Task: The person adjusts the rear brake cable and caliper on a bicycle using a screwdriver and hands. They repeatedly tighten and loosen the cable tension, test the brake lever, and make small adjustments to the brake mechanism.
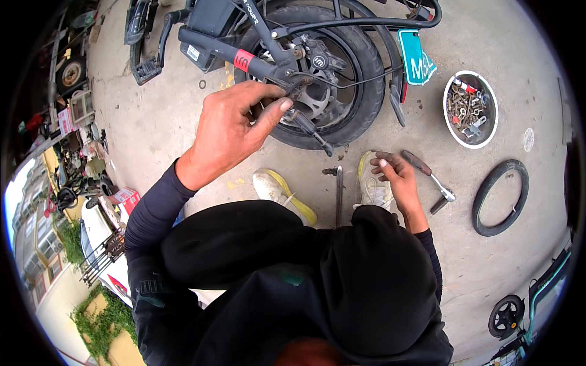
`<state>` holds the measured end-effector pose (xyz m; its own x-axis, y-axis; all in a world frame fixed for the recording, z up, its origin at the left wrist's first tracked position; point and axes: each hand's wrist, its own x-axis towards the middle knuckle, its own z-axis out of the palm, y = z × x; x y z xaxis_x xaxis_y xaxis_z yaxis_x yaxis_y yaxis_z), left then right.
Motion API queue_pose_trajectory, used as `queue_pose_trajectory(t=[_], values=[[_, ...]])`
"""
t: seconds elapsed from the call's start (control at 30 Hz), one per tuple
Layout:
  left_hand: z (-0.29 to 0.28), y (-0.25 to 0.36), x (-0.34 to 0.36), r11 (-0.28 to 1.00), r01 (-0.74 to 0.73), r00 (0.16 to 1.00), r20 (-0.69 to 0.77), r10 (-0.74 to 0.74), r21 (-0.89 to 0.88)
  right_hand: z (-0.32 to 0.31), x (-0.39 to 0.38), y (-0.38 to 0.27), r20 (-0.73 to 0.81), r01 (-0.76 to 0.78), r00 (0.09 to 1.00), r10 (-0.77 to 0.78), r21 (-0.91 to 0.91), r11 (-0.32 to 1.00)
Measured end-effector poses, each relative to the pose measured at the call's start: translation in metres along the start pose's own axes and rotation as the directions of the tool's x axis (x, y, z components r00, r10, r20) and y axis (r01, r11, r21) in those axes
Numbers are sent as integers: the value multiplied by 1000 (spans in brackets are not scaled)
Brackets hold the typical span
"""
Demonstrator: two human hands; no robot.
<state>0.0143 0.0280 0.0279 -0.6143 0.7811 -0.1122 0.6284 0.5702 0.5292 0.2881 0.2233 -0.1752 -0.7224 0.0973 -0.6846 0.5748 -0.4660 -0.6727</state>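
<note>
An electric bike's rear wheel (366,91) with a black tyre stands in front of me, beside the dark frame tube (220,50). My left hand (229,125) is at the axle end near the hub (318,61), thumb and forefinger bent close together in a pinch. Whatever lies between those fingertips is too small or hidden to name. Over my right shoe (373,194) hovers my right hand (400,180), its fingers loosely bent and apart, with nothing visible in them. Just right of it, a ratchet wrench (434,179) with a brown handle lies on the floor.
Bolts and small metal parts fill a white-rimmed bowl (445,110) at the right. A loose black tyre (478,213) lies nearer me. Between my shoes is a dark metal bar (339,195). A green plate (415,58) hangs behind the wheel; a pedal (146,71) sticks out left.
</note>
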Motion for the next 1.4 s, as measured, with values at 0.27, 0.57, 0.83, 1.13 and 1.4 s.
queue_pose_trajectory(t=[0.27,0.57,0.83,1.13,1.4], values=[[-6,25,4,342,839,539,562,-627,-423,39,26,-59,180,413,911,-372,-431,802],[9,56,3,107,772,508,508,-696,-626,68,44,-81,254,466,881,-399,-319,825],[10,61,13,56,752,515,532,-672,-657,68,49,-77,244,430,895,-373,-251,867],[-10,36,15,326,821,568,613,-549,-469,70,59,-89,243,449,888,-389,-281,848],[-24,24,28,660,738,571,650,-501,-140,78,55,-92,219,396,915,-340,-312,864]])
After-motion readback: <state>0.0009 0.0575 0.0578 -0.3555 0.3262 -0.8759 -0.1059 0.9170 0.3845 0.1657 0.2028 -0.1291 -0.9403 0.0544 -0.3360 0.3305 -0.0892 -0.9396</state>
